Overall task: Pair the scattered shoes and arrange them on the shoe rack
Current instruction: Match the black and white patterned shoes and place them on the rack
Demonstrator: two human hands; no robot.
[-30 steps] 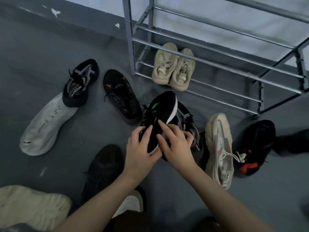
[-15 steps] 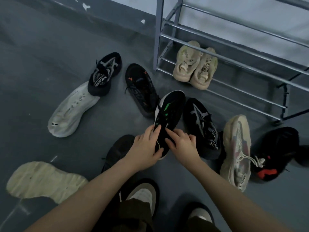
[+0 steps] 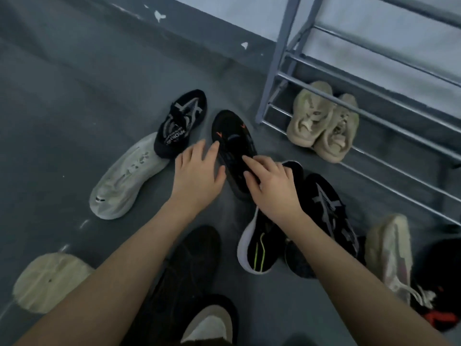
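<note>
Both hands reach over a black shoe with orange marks (image 3: 233, 148) lying on the grey floor (image 3: 74, 96) just left of the metal shoe rack (image 3: 274, 71). The left hand (image 3: 197, 176) hovers at its left edge, fingers spread and straight, holding nothing. The right hand (image 3: 272, 186) lies on the shoe's upper with fingers slightly bent; whether they actually pinch it I cannot tell. Under the right wrist lies a black shoe with a white sole (image 3: 259, 245) on its side. A beige pair (image 3: 321, 121) sits together on the rack's lowest bars. A white shoe (image 3: 124, 181) lies further left.
</note>
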